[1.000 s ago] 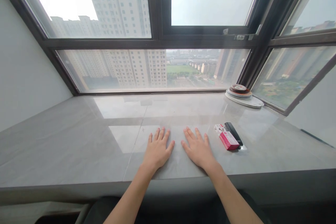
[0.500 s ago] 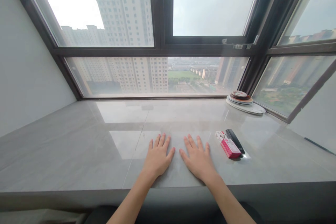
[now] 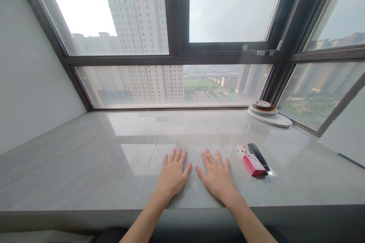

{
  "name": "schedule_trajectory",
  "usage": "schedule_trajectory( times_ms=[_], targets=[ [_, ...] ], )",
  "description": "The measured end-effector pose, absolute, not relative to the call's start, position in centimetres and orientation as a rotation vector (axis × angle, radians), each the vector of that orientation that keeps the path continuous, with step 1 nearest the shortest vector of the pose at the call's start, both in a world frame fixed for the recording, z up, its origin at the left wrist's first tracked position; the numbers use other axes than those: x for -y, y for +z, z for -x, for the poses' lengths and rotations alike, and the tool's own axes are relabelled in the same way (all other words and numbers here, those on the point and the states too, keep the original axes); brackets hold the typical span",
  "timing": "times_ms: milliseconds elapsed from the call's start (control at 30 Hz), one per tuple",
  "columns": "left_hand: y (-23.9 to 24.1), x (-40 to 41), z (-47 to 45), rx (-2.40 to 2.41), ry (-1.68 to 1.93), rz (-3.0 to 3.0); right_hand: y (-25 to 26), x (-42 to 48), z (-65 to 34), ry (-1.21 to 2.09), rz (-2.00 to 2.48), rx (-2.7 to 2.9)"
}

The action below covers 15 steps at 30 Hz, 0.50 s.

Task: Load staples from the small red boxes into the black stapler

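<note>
My left hand [image 3: 173, 174] lies palm down on the grey tiled window sill [image 3: 85, 171], fingers spread and holding nothing. Beside it, my right hand [image 3: 216, 176] rests flat in the same way, its fingers apart. A small gap of bare tile separates the two thumbs. To the right of my right hand, a red and white box [image 3: 251, 161] lies on the sill. Against the box's right side is a long black object [image 3: 259, 156], whose kind I cannot make out.
A stack of plates [image 3: 262, 109] of different sizes stands in the far right corner by the window frame [image 3: 171, 60]. A thin dark strip [image 3: 350, 160] lies at the right wall. The sill's front edge [image 3: 85, 210] runs below my wrists.
The whole view has shifted slightly, with things appearing a little lower and to the right. Both hands stay flat on the sill, and the box has not moved on it.
</note>
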State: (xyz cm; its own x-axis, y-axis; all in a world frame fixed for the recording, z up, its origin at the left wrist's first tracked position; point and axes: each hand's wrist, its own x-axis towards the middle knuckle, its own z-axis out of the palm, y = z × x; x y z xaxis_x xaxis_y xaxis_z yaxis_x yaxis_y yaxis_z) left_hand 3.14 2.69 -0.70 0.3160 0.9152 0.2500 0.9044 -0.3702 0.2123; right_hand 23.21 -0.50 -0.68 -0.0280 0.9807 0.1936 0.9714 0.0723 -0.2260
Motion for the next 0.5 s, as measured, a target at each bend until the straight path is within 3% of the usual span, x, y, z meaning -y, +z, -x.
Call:
schedule_trajectory(
  times_ms=[500],
  targets=[
    [-0.36,-2.62,-3.09,-1.764,0.456,-2.543,-0.93,0.23,-23.29,0.025,1.987,2.06]
  ],
)
